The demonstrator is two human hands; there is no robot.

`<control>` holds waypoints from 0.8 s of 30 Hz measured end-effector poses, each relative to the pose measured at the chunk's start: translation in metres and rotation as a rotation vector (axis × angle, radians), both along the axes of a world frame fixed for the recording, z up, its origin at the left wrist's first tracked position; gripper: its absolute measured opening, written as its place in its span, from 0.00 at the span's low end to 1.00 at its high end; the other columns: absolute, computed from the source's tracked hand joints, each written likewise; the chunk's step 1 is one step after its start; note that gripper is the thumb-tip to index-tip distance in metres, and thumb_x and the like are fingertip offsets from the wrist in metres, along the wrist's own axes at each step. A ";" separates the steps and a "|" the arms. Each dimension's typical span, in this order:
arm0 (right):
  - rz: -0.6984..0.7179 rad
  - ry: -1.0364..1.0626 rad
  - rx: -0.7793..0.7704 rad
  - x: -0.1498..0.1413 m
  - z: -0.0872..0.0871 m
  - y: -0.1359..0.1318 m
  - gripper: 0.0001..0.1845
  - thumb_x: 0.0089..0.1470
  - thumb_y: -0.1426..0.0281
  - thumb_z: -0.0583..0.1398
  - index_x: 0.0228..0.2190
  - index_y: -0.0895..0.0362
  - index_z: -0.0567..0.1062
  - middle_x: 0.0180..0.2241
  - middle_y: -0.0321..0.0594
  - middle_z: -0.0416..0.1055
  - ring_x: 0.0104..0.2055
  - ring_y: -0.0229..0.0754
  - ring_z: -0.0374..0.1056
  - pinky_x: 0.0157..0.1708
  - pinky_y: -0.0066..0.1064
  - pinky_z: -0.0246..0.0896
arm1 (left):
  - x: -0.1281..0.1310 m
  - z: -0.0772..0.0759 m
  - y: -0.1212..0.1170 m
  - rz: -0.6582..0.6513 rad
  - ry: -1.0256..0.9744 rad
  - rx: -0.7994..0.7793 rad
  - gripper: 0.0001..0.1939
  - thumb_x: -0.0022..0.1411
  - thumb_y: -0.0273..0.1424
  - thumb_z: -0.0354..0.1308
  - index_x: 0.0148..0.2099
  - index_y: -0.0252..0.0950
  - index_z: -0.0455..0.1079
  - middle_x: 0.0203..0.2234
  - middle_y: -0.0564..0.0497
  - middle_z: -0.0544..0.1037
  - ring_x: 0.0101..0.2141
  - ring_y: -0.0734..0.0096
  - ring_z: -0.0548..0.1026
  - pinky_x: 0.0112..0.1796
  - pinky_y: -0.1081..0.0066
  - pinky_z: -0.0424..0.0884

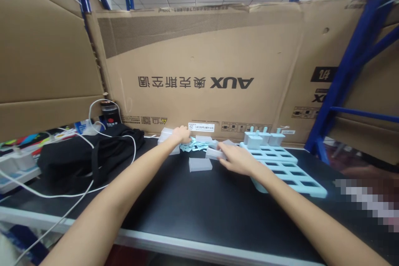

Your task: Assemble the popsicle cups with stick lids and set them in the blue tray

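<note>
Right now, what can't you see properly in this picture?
All in the head view:
- Left hand: its fingers curl over the pale blue pieces, so what they pinch is hidden.
- Right hand: it covers part of a small white block.
- White label on the cardboard box: print too small to read.
- Pixelated patch at the right edge: blurred.
- Light blue tray: the right forearm hides its near corner.

black bag (87, 153) left | white cable (77, 193) | aux cardboard box (218, 70) behind | blue rack (352, 58) right
</note>
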State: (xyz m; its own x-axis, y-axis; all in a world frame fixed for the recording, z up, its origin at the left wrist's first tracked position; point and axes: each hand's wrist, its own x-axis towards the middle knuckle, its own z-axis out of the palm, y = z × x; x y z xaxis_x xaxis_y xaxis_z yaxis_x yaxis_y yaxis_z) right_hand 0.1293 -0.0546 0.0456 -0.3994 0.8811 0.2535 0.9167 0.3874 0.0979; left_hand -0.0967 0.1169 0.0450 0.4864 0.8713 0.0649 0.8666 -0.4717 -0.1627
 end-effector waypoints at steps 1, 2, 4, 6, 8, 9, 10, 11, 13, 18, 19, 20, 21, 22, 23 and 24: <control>0.004 -0.001 0.000 -0.001 0.000 -0.001 0.12 0.60 0.64 0.52 0.45 0.54 0.65 0.42 0.43 0.75 0.39 0.47 0.72 0.32 0.31 0.53 | 0.002 0.001 0.001 0.003 0.011 -0.010 0.22 0.59 0.42 0.54 0.53 0.39 0.74 0.52 0.38 0.73 0.53 0.51 0.70 0.51 0.57 0.68; 0.009 0.000 0.003 -0.001 0.000 -0.001 0.12 0.60 0.64 0.52 0.44 0.54 0.65 0.41 0.43 0.75 0.39 0.47 0.72 0.31 0.31 0.53 | 0.004 0.001 0.002 0.008 0.019 -0.023 0.22 0.58 0.41 0.55 0.51 0.40 0.75 0.51 0.39 0.75 0.51 0.52 0.72 0.50 0.59 0.69; 0.019 0.006 0.011 -0.002 0.001 -0.003 0.12 0.60 0.65 0.51 0.44 0.54 0.66 0.40 0.43 0.75 0.39 0.47 0.72 0.31 0.32 0.53 | 0.008 0.003 0.005 0.018 0.029 -0.052 0.20 0.56 0.41 0.57 0.50 0.41 0.76 0.47 0.41 0.77 0.47 0.55 0.75 0.47 0.61 0.71; 0.028 0.015 0.022 -0.002 0.001 -0.004 0.12 0.60 0.65 0.51 0.44 0.54 0.66 0.40 0.43 0.75 0.40 0.47 0.72 0.32 0.32 0.53 | 0.010 0.003 0.008 0.020 0.025 -0.070 0.19 0.55 0.39 0.59 0.48 0.41 0.77 0.45 0.42 0.78 0.44 0.56 0.76 0.45 0.62 0.72; 0.030 0.012 0.033 -0.002 0.001 -0.004 0.12 0.59 0.66 0.52 0.44 0.55 0.66 0.40 0.44 0.75 0.40 0.48 0.72 0.32 0.32 0.53 | 0.011 0.002 0.010 0.013 0.005 -0.069 0.17 0.54 0.37 0.60 0.46 0.40 0.77 0.45 0.42 0.78 0.43 0.56 0.77 0.44 0.61 0.72; 0.028 0.005 0.037 -0.002 0.001 -0.005 0.12 0.59 0.67 0.52 0.44 0.55 0.66 0.41 0.44 0.75 0.40 0.48 0.72 0.32 0.32 0.53 | 0.010 0.001 0.010 0.006 -0.012 -0.063 0.16 0.53 0.36 0.60 0.44 0.40 0.77 0.44 0.42 0.78 0.43 0.55 0.77 0.44 0.61 0.72; 0.023 -0.003 0.039 -0.001 0.001 -0.005 0.11 0.58 0.67 0.52 0.43 0.55 0.66 0.41 0.44 0.75 0.39 0.48 0.71 0.31 0.33 0.53 | 0.010 0.000 0.010 -0.002 -0.032 -0.054 0.15 0.53 0.35 0.60 0.43 0.39 0.77 0.44 0.41 0.78 0.43 0.54 0.77 0.43 0.60 0.72; 0.017 -0.011 0.038 -0.001 0.001 -0.005 0.11 0.58 0.67 0.52 0.43 0.55 0.66 0.41 0.44 0.74 0.39 0.48 0.71 0.31 0.33 0.53 | 0.008 0.000 0.010 -0.010 -0.056 -0.044 0.14 0.52 0.33 0.61 0.42 0.39 0.77 0.43 0.41 0.78 0.43 0.53 0.77 0.43 0.60 0.72; 0.008 -0.017 0.030 0.000 0.001 -0.005 0.10 0.58 0.67 0.52 0.42 0.55 0.66 0.40 0.43 0.74 0.39 0.48 0.71 0.31 0.33 0.54 | 0.005 0.000 0.009 -0.028 -0.117 -0.017 0.12 0.52 0.31 0.60 0.42 0.39 0.76 0.43 0.41 0.78 0.43 0.53 0.77 0.43 0.60 0.72; -0.009 0.015 0.020 0.000 -0.001 -0.004 0.13 0.60 0.65 0.51 0.45 0.55 0.66 0.43 0.45 0.73 0.42 0.48 0.71 0.37 0.35 0.59 | -0.003 0.007 -0.009 -0.076 -0.315 0.079 0.16 0.57 0.28 0.56 0.49 0.39 0.70 0.44 0.44 0.78 0.46 0.58 0.76 0.44 0.63 0.71; -0.016 0.018 0.028 0.000 -0.002 -0.003 0.14 0.61 0.64 0.51 0.46 0.56 0.66 0.44 0.46 0.73 0.43 0.49 0.71 0.38 0.36 0.59 | -0.003 0.007 -0.016 -0.093 -0.359 0.093 0.16 0.58 0.29 0.55 0.50 0.39 0.70 0.44 0.45 0.78 0.46 0.60 0.76 0.45 0.64 0.71; -0.021 0.020 0.044 -0.001 -0.003 -0.003 0.15 0.61 0.62 0.51 0.46 0.56 0.67 0.45 0.47 0.72 0.43 0.49 0.70 0.39 0.36 0.60 | -0.002 0.006 -0.024 -0.118 -0.420 0.092 0.16 0.58 0.29 0.55 0.49 0.38 0.70 0.44 0.46 0.79 0.45 0.62 0.76 0.45 0.66 0.71; -0.025 0.023 0.065 -0.002 -0.003 -0.003 0.17 0.62 0.60 0.51 0.47 0.56 0.67 0.46 0.48 0.71 0.44 0.50 0.70 0.40 0.37 0.60 | -0.001 0.003 -0.033 -0.145 -0.496 0.077 0.14 0.58 0.29 0.56 0.47 0.38 0.70 0.42 0.48 0.79 0.43 0.65 0.77 0.44 0.68 0.71; -0.028 0.027 0.087 -0.003 -0.004 -0.002 0.20 0.62 0.57 0.50 0.48 0.56 0.67 0.47 0.49 0.70 0.45 0.50 0.69 0.40 0.37 0.60 | 0.001 -0.001 -0.043 -0.183 -0.615 0.034 0.11 0.57 0.29 0.56 0.44 0.37 0.72 0.38 0.48 0.80 0.40 0.66 0.77 0.42 0.69 0.71; -0.030 0.030 0.108 -0.005 -0.005 -0.002 0.22 0.62 0.55 0.50 0.49 0.56 0.67 0.47 0.49 0.70 0.45 0.51 0.69 0.41 0.38 0.61 | 0.003 -0.005 -0.052 -0.219 -0.740 -0.032 0.09 0.56 0.28 0.58 0.41 0.36 0.72 0.35 0.49 0.80 0.38 0.68 0.77 0.41 0.70 0.71; -0.032 0.030 0.126 -0.006 -0.005 -0.002 0.24 0.62 0.52 0.49 0.50 0.56 0.67 0.47 0.50 0.69 0.45 0.51 0.69 0.41 0.37 0.61 | 0.005 -0.010 -0.061 -0.243 -0.853 -0.101 0.07 0.54 0.27 0.58 0.38 0.35 0.72 0.32 0.50 0.80 0.35 0.69 0.78 0.39 0.70 0.72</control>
State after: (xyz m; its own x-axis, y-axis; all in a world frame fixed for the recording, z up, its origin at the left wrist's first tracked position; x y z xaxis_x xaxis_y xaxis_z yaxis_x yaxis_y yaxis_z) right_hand 0.1229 -0.0567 0.0404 -0.3618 0.8539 0.3741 0.9318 0.3438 0.1164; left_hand -0.0922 0.0554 0.0348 0.4796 0.7715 0.4181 0.5478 -0.6354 0.5442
